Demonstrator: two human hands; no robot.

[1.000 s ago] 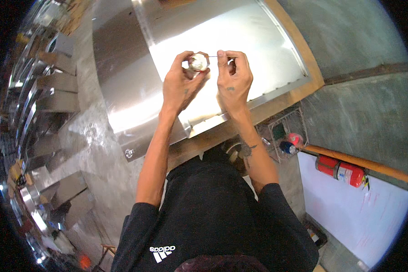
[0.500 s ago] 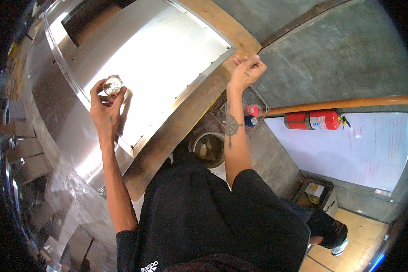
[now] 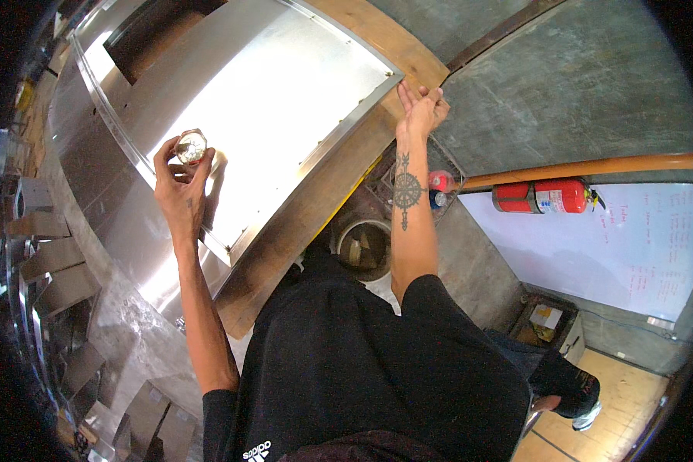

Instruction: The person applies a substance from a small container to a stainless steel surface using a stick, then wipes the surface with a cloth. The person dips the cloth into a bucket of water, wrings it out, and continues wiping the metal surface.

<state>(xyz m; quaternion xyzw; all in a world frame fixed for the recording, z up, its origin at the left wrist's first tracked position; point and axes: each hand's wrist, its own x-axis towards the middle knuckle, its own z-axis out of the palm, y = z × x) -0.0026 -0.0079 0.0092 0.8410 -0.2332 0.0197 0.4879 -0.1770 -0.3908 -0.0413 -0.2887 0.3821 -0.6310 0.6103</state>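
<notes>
My left hand (image 3: pixel 179 189) holds a small roll of clear tape (image 3: pixel 191 146) over the shiny sheet-metal panel (image 3: pixel 285 85) on the wooden-edged table (image 3: pixel 377 35). My right hand (image 3: pixel 419 108) is stretched out past the table's right corner, fingers close together and raised. A thin strip may be pinched between them, but it is too small to tell. The two hands are far apart.
Folded metal pieces (image 3: pixel 50 262) lie in rows at the left. A red fire extinguisher (image 3: pixel 543 196) lies on an orange rail beside a whiteboard (image 3: pixel 631 246). A round bucket (image 3: pixel 362 246) and a crate with spray cans (image 3: pixel 437 189) stand on the floor below the table.
The hands, together at the tape roll a second ago, have parted. My right hand moved out to the table's corner; my left hand stayed over the metal sheet with the roll.
</notes>
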